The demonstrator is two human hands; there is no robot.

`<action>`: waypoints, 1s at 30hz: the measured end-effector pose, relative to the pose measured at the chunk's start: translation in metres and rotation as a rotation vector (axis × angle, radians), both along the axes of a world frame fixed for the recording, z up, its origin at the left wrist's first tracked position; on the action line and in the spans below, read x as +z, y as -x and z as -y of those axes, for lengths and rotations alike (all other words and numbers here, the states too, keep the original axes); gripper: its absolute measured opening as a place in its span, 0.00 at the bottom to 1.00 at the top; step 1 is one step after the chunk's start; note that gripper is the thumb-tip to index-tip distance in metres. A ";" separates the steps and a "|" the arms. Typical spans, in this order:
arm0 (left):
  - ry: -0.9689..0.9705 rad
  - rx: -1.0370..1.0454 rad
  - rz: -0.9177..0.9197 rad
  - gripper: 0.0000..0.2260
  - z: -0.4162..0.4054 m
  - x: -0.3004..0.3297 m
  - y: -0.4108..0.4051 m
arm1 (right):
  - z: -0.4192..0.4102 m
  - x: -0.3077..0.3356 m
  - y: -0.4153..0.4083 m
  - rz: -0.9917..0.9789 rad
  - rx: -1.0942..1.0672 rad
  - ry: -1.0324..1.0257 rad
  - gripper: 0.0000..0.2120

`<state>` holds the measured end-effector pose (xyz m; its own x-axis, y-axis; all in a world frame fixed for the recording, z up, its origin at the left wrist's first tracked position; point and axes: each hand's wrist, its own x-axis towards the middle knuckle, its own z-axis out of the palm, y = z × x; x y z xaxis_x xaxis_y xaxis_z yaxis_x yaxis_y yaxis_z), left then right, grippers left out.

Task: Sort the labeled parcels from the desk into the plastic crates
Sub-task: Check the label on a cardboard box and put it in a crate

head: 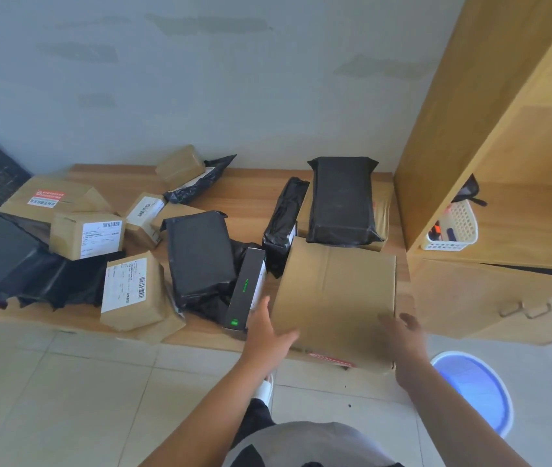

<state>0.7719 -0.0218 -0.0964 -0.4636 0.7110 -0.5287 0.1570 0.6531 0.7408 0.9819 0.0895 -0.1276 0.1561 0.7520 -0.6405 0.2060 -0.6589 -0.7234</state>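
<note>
Both hands on the big cardboard box.
I see my left hand (265, 332) and right hand (406, 335) pressing straight fingers (390, 321) against the cardboard box (335, 298), which overhangs the desk (244, 200) front edge.

a large cardboard box (335, 298) is flanked by both hands at its near corners: the left hand (268, 335) is laid against its left edge, the right hand (406, 335) against its right. just left of the left hand a slim black carton (246, 291) is propped on black-bagged parcels (200, 254).
</note>
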 end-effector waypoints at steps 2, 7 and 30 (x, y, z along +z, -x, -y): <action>0.009 0.055 0.074 0.42 0.004 -0.002 -0.003 | 0.010 -0.012 -0.012 -0.062 0.035 0.072 0.24; -0.004 0.096 0.066 0.39 0.009 -0.003 -0.011 | 0.014 -0.003 -0.030 -0.137 0.062 0.092 0.13; -0.296 -0.014 -0.062 0.23 -0.019 0.089 -0.012 | 0.005 0.118 -0.061 -0.255 0.114 -0.281 0.11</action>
